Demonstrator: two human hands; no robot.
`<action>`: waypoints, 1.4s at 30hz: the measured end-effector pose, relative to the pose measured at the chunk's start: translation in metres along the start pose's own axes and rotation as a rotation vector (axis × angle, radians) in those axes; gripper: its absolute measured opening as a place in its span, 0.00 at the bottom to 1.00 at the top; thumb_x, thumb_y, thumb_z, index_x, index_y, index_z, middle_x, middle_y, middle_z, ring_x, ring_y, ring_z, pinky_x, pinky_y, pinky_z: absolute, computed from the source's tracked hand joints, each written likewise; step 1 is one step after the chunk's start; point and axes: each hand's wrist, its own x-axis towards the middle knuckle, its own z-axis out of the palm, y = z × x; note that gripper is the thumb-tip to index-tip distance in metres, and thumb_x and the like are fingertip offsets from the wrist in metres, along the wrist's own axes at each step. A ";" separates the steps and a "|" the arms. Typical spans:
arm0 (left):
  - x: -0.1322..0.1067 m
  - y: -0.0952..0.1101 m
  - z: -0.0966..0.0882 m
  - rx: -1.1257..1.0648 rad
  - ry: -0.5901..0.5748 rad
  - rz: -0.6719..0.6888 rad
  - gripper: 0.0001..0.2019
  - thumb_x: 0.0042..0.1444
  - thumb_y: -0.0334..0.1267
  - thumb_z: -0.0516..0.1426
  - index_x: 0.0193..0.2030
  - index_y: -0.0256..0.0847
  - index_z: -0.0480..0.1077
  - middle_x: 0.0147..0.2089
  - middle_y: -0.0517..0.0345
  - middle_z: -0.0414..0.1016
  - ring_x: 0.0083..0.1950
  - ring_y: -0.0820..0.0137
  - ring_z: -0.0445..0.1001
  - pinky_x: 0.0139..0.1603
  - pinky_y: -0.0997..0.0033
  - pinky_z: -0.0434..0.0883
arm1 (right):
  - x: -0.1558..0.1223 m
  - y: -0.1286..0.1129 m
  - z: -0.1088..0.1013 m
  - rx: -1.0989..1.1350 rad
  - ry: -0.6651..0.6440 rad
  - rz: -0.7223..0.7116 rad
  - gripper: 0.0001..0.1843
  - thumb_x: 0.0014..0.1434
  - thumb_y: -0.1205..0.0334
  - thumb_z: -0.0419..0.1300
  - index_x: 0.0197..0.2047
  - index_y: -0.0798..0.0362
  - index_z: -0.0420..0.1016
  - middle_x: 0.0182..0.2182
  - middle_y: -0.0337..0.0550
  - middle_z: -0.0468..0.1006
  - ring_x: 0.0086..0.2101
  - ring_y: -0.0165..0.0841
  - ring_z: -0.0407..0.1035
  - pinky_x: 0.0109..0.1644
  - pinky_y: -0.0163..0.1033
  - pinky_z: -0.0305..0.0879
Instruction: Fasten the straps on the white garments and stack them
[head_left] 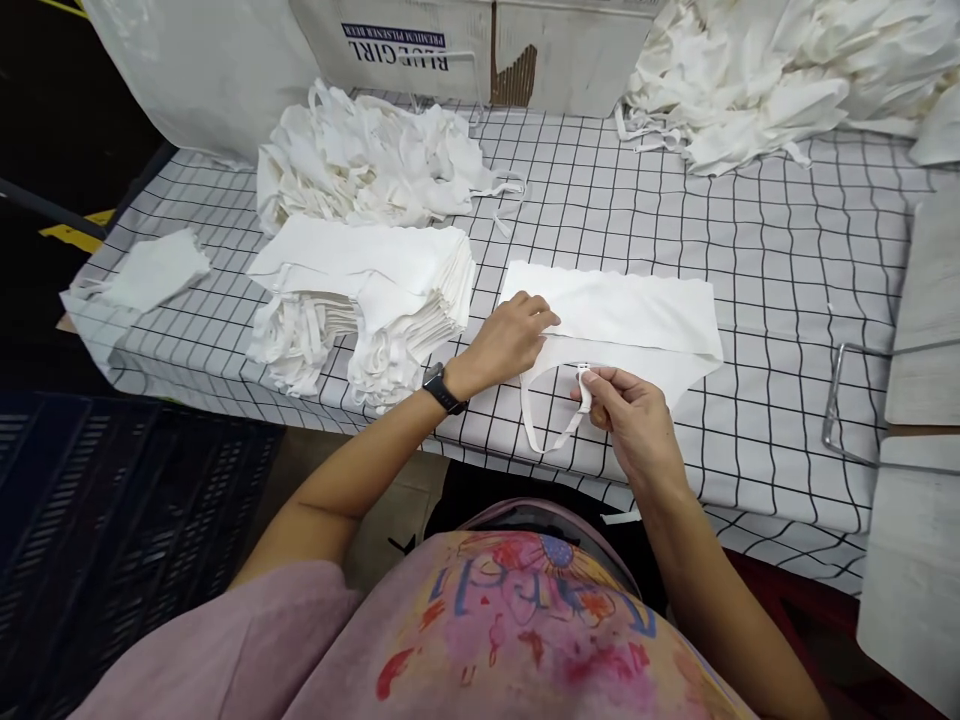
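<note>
A white garment with thin straps (630,310), which looks like a bra top, lies flat on the checked cloth in front of me. My left hand (517,335), with a dark watch at its wrist, rests on the garment's left part, fingers bent loosely over the fabric. Between thumb and fingers my right hand (630,410) pinches a white strap (540,435) near the garment's lower edge. The strap loops down over the cloth between the two hands. To the left, a neat stack of similar white garments (375,260) has its straps bunched at the front.
Behind the stack lies a loose heap of white garments (367,160). Another heap (750,80) fills the back right. A cardboard box (570,50) stands at the back. One white piece (150,275) lies at the left edge of the table (780,260). A metal wire frame (832,400) is at right.
</note>
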 end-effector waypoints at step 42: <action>0.023 -0.018 0.020 0.193 0.186 0.357 0.14 0.70 0.27 0.52 0.32 0.37 0.70 0.33 0.52 0.74 0.41 0.64 0.69 0.45 0.60 0.70 | 0.076 -0.025 0.010 -0.407 -0.087 -0.038 0.13 0.56 0.54 0.67 0.28 0.56 0.78 0.20 0.34 0.63 0.24 0.25 0.53 0.27 0.36 0.48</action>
